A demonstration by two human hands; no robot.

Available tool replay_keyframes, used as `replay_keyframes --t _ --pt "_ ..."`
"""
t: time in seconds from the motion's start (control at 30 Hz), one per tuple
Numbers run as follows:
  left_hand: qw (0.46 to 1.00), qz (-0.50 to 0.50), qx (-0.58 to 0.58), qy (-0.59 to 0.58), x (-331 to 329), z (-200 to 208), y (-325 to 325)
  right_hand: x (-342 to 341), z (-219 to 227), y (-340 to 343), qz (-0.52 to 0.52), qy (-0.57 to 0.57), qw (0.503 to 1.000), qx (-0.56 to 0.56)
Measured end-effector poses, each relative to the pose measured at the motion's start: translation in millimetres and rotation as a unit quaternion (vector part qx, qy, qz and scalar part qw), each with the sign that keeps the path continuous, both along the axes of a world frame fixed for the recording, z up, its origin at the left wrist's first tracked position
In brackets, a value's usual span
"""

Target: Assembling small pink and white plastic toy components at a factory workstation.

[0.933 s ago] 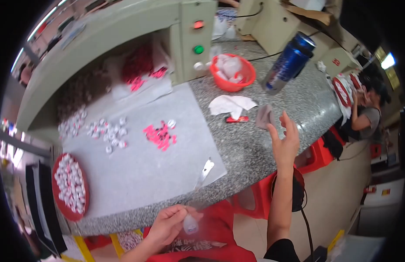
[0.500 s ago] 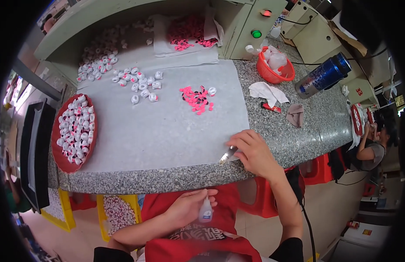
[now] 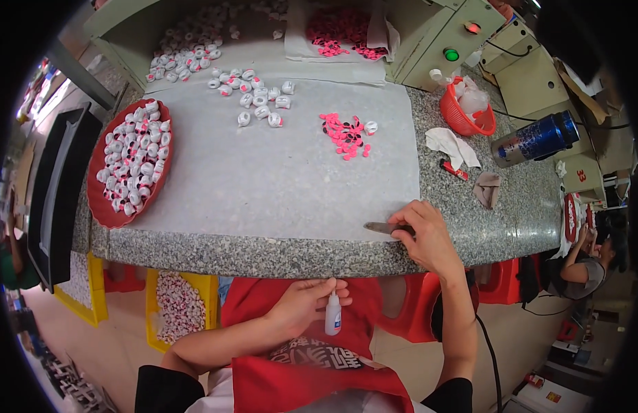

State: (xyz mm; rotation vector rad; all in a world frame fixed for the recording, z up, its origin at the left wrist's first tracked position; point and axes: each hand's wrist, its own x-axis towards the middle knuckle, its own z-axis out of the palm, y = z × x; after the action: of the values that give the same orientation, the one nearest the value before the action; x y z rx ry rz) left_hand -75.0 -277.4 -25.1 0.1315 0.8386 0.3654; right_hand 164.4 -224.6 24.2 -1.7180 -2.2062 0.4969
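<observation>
My left hand (image 3: pixel 301 303) is below the table's front edge, its fingers closed round the narrow top of a small white squeeze bottle (image 3: pixel 333 318). The bottle hangs upright in front of my red apron. At the right front of the white sheet, my right hand (image 3: pixel 429 234) grips a flat metal tool, tweezers by its look (image 3: pixel 386 228), lying low with its tip to the left. Beyond it is a loose pile of small pink and black pieces (image 3: pixel 345 138). One white ring-shaped piece (image 3: pixel 370 127) sits beside that pile.
White paper (image 3: pixel 264 179) covers the stone tabletop. A red dish (image 3: pixel 111 215) of white pieces stands left; more white pieces (image 3: pixel 261 98) lie at the back. To the right are a red basket (image 3: pixel 463 122), cloths (image 3: pixel 453 146) and a blue bottle (image 3: pixel 536 138). Someone sits far right.
The view has shifted, so the table sits higher and further right. The metal tool has turned from slanting toward me to lying nearly sideways. Both hands keep their holds.
</observation>
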Motion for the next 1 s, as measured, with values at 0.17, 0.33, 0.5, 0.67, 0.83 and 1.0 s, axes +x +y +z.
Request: replay_keyframes --t 0.17,0.33,0.5,0.67,0.83,1.0 --pt "1.0 0.007 0.011 0.024 -10 -8 3 -24 -10 -11 0.051 0.037 0.995 0.074" --pt "1.0 0.003 0.024 0.018 6 -4 15 -57 -24 -65 -0.017 0.142 0.979 0.148" --pt "0.994 0.012 0.103 -0.044 -9 -12 10 -72 -35 -73 -0.016 0.169 0.964 0.206" --pt "0.89 -0.181 0.193 -0.371 92 -92 95 -81 -91 -81 -0.089 0.121 0.959 0.24" --pt "0.903 -0.187 0.165 -0.349 96 -95 78 -84 -72 -94 -0.094 0.126 0.967 0.202" --pt "0.923 -0.154 0.147 -0.321 98 -105 83 -86 -76 -77 -0.094 0.125 0.967 0.199"
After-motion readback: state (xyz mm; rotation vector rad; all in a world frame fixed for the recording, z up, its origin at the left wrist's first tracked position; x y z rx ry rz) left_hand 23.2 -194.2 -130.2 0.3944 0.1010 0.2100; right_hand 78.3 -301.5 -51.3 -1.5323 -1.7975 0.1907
